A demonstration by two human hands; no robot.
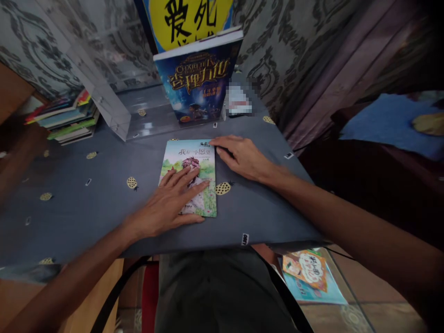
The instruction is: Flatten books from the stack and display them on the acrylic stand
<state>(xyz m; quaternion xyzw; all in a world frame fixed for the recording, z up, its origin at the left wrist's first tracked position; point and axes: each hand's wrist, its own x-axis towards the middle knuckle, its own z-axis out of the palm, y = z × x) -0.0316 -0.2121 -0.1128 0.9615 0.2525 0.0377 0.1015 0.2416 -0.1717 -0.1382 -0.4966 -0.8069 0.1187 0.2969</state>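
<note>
One paperback (208, 169) under left hand (173, 199), blue book (199, 85) in clear stand (120, 121)

Left hand (173, 199) on book (206, 167), right hand (243, 156) touching it

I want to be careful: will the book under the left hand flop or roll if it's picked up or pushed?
The book looks thin at its edges, so it's probably light and might bend a little. Lying flat on the table cover, it likely won't roll. The left hand spread over it may hold it back.
</note>
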